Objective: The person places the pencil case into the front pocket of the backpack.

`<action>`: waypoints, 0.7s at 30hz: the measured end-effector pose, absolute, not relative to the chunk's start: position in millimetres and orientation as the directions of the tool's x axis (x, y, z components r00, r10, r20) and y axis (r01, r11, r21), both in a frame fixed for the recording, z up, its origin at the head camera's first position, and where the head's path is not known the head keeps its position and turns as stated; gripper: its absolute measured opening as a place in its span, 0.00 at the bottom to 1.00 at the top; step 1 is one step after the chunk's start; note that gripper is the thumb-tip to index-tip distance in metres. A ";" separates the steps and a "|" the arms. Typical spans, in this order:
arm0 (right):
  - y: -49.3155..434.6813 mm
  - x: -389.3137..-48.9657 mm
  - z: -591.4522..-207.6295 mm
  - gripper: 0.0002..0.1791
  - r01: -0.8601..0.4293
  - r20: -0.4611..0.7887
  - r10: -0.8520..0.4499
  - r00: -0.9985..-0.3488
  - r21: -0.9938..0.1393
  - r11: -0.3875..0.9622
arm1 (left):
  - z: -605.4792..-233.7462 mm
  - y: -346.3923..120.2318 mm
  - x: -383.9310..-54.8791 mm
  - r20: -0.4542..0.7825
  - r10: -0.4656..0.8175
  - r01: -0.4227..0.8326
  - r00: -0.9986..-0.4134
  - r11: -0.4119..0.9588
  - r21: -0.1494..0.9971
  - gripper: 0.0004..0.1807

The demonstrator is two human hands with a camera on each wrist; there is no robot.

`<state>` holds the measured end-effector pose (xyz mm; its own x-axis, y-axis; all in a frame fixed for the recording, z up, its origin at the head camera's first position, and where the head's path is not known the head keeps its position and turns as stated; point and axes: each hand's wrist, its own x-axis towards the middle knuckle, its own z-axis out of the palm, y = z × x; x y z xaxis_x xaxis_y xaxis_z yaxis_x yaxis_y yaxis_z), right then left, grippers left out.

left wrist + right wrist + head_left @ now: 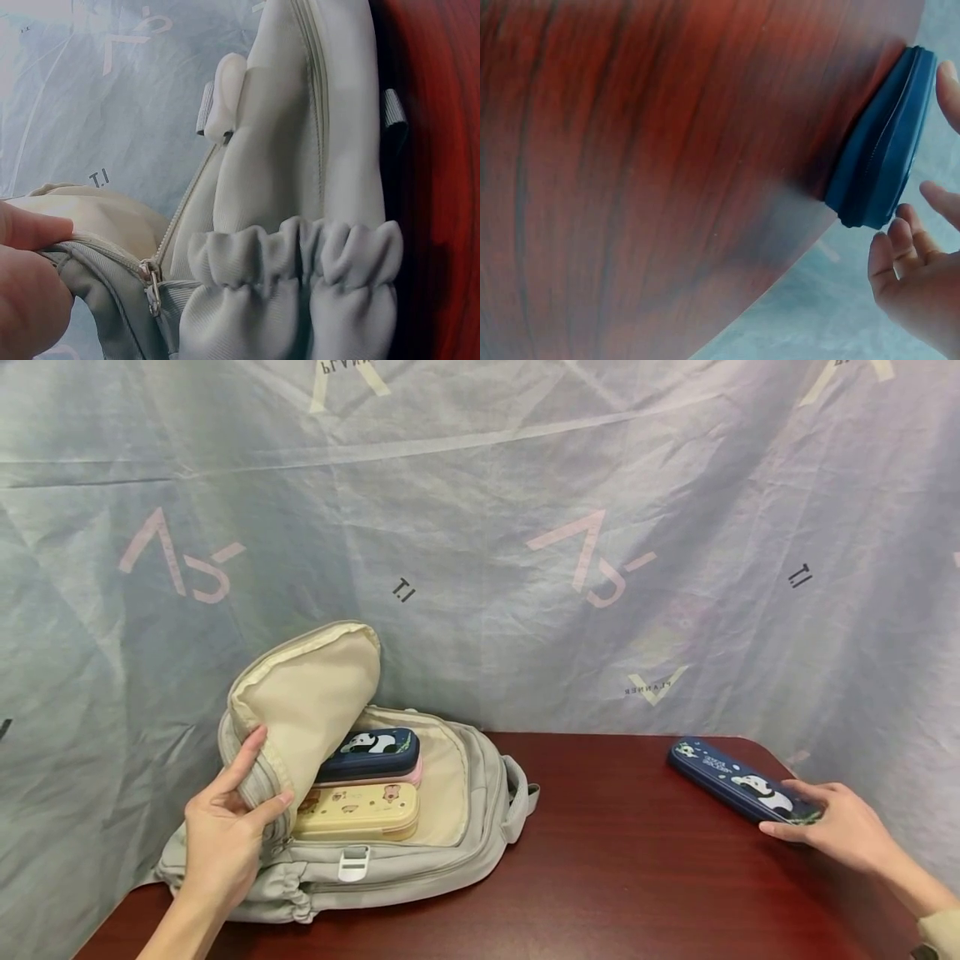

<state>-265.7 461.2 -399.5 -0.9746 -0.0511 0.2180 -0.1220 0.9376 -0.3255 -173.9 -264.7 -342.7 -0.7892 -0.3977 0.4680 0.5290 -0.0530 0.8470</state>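
Observation:
My left hand (pixel 225 827) pinches the edge of the cream-lined front flap (pixel 318 681) of a light grey backpack (pixel 457 860), holding it lifted. Thumb and finger grip beside the zipper pull (pixel 153 289) in the left wrist view. Inside the bag lie a yellow pencil case (pixel 367 810) with small printed figures and a navy panda pencil case (pixel 378 753), above a pink edge (pixel 417 774). At the right, my right hand (pixel 847 827) spreads thumb and fingers about the near end of another navy panda pencil case (pixel 720 772). That case (pixel 889 142) rests on the table, zipper side showing.
The dark red wooden table (pixel 600 860) extends between the bag and the right-hand case. A grey printed cloth (pixel 480 568) hangs behind and at both sides. The bag's strap loop (pixel 521 797) sticks out on its right; a white buckle (pixel 354 863) sits in front.

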 end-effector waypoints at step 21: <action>476.8 -276.2 -404.2 0.55 -0.077 0.192 -0.014 -0.981 -0.322 0.944 | -343.3 -265.0 -172.5 0.462 -0.396 0.519 -0.794 -0.045 0.853 0.49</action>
<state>-276.2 476.8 -404.2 -0.9813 -0.0141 0.1920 -0.0765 0.9438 -0.3216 -172.5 -265.0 -343.3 -0.7937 -0.3957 0.4620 0.5193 -0.0452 0.8534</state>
